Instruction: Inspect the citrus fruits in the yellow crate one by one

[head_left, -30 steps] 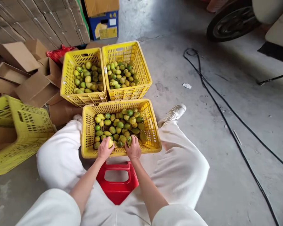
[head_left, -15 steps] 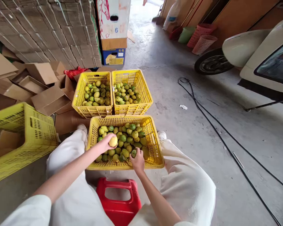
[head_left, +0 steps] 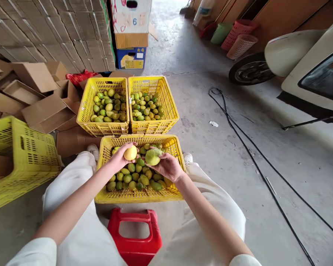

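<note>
My left hand [head_left: 121,157] is closed round a yellow lemon [head_left: 130,152]. Beside it, my right hand [head_left: 168,165] holds a larger green lemon [head_left: 153,156], palm turned up. Both are raised over the near yellow crate [head_left: 140,199], which contains many green and yellowish lemons [head_left: 138,177]; the hands hide part of them. Two more yellow crates stand behind it: the far left crate [head_left: 102,129] and the far right crate [head_left: 170,98], each partly filled with lemons.
A red plastic stool [head_left: 135,242] is between my legs. At left lie a larger yellow crate [head_left: 36,151] and loose cardboard boxes [head_left: 48,111]. A black cable [head_left: 246,144] runs along the floor at right, near a parked vehicle [head_left: 299,70]. Stacked cartons [head_left: 131,40] stand behind.
My right hand has lifted a green lemon out of the near crate and turned its palm up. My left hand, still holding the yellow lemon, has risen slightly. The view has shifted a little.
</note>
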Action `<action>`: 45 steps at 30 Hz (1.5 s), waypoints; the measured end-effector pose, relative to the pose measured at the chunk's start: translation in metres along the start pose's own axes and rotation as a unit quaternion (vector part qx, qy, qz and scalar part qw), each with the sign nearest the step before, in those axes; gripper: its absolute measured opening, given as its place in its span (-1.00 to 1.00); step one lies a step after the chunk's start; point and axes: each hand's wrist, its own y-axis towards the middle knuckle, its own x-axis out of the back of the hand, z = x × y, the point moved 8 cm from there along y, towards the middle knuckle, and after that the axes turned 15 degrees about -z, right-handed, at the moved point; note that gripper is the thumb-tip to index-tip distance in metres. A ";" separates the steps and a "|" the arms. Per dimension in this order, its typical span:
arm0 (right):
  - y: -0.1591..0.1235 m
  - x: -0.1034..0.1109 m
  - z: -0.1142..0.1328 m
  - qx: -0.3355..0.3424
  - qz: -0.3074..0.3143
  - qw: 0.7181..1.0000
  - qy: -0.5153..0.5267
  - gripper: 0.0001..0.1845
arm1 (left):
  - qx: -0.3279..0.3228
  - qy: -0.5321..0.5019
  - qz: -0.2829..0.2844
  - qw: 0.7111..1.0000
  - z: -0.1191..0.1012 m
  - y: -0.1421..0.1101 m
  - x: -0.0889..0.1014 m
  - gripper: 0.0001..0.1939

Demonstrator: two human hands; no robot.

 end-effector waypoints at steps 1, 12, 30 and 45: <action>0.000 0.000 0.001 0.002 0.010 1.000 0.003 -0.44 | 0.021 -0.005 -0.028 0.999 0.003 0.001 0.003 -0.79; 0.006 0.024 -0.015 -0.018 -0.029 0.998 -0.049 -0.52 | 0.035 0.102 -0.023 0.994 0.021 -0.015 0.009 -0.61; -0.020 0.029 -0.008 -0.021 -0.095 0.994 0.041 -0.67 | -0.008 0.060 0.030 0.998 0.008 -0.025 -0.008 -0.56; -0.026 0.018 -0.002 0.018 -0.119 0.993 0.010 -0.62 | -0.065 0.118 -0.003 0.991 0.007 -0.024 -0.003 -0.65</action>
